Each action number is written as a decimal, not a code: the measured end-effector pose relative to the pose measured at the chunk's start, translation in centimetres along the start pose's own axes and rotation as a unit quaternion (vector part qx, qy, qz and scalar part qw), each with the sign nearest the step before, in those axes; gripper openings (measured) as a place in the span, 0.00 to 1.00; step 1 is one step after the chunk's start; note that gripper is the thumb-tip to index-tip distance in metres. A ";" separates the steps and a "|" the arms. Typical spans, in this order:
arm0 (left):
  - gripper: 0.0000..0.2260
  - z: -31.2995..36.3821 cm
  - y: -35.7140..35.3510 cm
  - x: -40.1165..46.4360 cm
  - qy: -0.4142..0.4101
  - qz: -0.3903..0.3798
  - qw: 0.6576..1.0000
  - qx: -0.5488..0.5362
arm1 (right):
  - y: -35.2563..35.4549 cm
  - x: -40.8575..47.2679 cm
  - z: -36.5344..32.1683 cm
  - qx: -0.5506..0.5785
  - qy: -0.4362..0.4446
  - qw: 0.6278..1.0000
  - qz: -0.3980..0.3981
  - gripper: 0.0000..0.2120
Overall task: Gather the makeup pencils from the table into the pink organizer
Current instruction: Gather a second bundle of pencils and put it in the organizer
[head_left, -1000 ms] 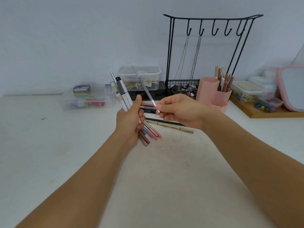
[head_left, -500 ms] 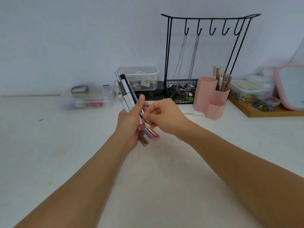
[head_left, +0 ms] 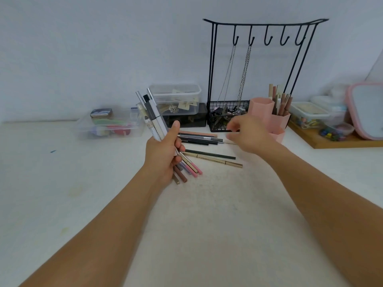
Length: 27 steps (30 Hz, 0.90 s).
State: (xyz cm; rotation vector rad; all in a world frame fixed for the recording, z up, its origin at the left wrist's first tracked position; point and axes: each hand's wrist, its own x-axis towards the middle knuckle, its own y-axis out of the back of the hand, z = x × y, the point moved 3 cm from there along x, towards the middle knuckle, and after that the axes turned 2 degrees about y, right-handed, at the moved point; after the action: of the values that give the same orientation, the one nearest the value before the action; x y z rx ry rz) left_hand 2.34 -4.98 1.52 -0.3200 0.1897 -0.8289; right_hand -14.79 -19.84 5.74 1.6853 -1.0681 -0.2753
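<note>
My left hand (head_left: 163,154) grips a bundle of makeup pencils (head_left: 154,118) above the table, white and grey ends pointing up, pink and brown ends sticking out below. My right hand (head_left: 246,134) hovers blurred over the table to the right, fingers loosely spread and holding nothing. Several pencils (head_left: 199,138) lie on the white table between the hands, and a dark pencil (head_left: 209,153) and a gold pencil (head_left: 215,160) lie nearer me. The pink organizer (head_left: 262,109) stands just behind my right hand, with several pencils upright in its right compartment.
A black jewellery stand (head_left: 213,65) with hanging chains rises behind the organizer. Clear plastic boxes (head_left: 176,98) sit at the back, another clear box (head_left: 109,125) to the left. A wooden tray (head_left: 331,141) with containers and a pink-rimmed mirror (head_left: 366,110) is at the right.
My right hand has let go of the pencil it added to the bundle and moved right, away from my left hand, towards the pencils on the table.
</note>
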 end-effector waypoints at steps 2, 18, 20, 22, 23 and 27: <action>0.15 0.0 -0.1 -0.1 -0.004 -0.015 1.000 0.002 | -0.4 0.2 1.8 -0.085 -0.028 0.995 -0.041 0.12; 0.22 0.2 -0.7 -0.7 0.077 -0.061 0.995 -0.024 | 1.6 -0.3 -1.0 0.115 -0.049 0.990 -0.063 0.04; 0.25 0.3 -0.9 -0.8 0.084 -0.068 0.993 -0.037 | 1.5 -0.9 -3.0 0.254 -0.045 0.962 -0.093 0.03; 0.27 0.3 -1.1 -0.8 0.084 -0.079 0.992 -0.043 | 1.1 -1.4 -4.8 0.368 -0.033 0.923 -0.111 0.03; 0.27 0.3 -1.2 -0.8 0.081 -0.087 0.992 -0.041 | 0.8 -1.6 -5.5 0.408 -0.030 0.905 -0.113 0.04; 0.27 -0.1 -1.4 -1.0 0.061 -0.129 0.990 -0.018 | -0.7 -2.4 -7.6 0.488 -0.005 0.866 -0.107 0.05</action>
State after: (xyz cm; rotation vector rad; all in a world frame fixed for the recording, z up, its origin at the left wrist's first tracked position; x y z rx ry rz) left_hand 0.66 -5.17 1.95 -0.3321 0.2824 -1.1026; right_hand -10.95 -13.04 7.41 2.7165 -1.0972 0.1722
